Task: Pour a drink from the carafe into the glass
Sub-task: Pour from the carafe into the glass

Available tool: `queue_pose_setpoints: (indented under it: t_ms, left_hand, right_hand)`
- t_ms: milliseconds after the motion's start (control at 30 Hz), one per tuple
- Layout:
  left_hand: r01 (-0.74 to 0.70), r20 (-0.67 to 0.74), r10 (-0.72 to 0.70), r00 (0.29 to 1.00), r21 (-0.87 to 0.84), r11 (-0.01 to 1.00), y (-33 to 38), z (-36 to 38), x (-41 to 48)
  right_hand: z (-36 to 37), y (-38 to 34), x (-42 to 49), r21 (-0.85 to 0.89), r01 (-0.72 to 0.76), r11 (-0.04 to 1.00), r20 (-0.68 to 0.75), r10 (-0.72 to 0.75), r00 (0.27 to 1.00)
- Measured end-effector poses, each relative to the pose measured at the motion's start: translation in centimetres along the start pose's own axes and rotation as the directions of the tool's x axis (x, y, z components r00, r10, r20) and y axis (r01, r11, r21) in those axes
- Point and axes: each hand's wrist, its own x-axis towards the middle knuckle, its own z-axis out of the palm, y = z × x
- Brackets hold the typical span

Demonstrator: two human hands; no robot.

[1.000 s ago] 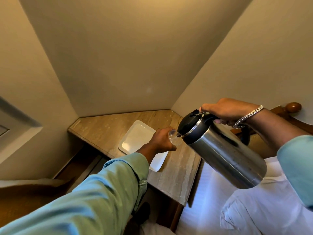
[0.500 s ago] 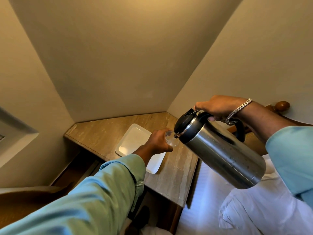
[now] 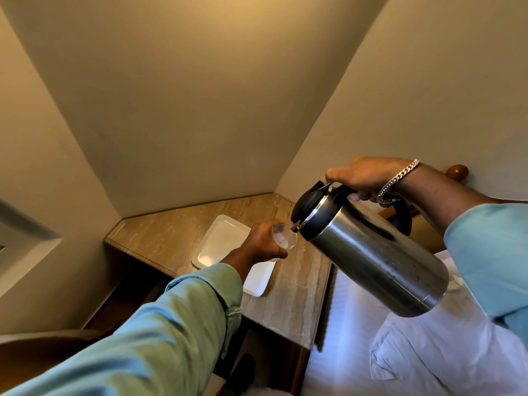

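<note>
A steel carafe with a black lid and handle is tipped steeply to the left, its spout at the rim of a clear glass. My right hand grips the carafe's handle from above; a silver chain bracelet sits on that wrist. My left hand is wrapped around the glass and holds it in the air above the marble-topped table. Clear liquid shows inside the glass. My fingers hide most of the glass's body.
A white rectangular tray lies on the table under my left hand. Walls close in behind and on both sides of the corner table. A bed with white linen lies at lower right, and a wooden bedpost knob is at far right.
The view has shifted slightly; both hands and the table sit a little lower-left in frame. The carafe stays tipped with its spout at the glass, and both grips are unchanged.
</note>
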Motion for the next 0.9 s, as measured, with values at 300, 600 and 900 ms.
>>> queue_pose_setpoints:
  t_ms: [300, 600, 900]
  left_hand:
    - [-0.012, 0.02, 0.011, 1.0, 0.037, 0.999, 0.6, -0.3, -0.3]
    - [-0.026, 0.015, 0.026, 1.0, 0.052, 0.998, 1.0, -0.4, -0.6]
    - [-0.04, 0.01, 0.039, 0.999, 0.051, 0.998, 2.1, -0.7, -0.8]
  right_hand:
    - [0.1, 0.8, -0.5, -0.047, 0.058, 0.997, 0.019, -0.057, 0.998]
    - [0.5, 1.5, -0.4, 0.038, 0.046, 0.998, -0.008, -0.046, 0.999]
    - [2.3, 3.8, 0.0, 0.079, 0.109, 0.991, -0.088, -0.102, 0.991]
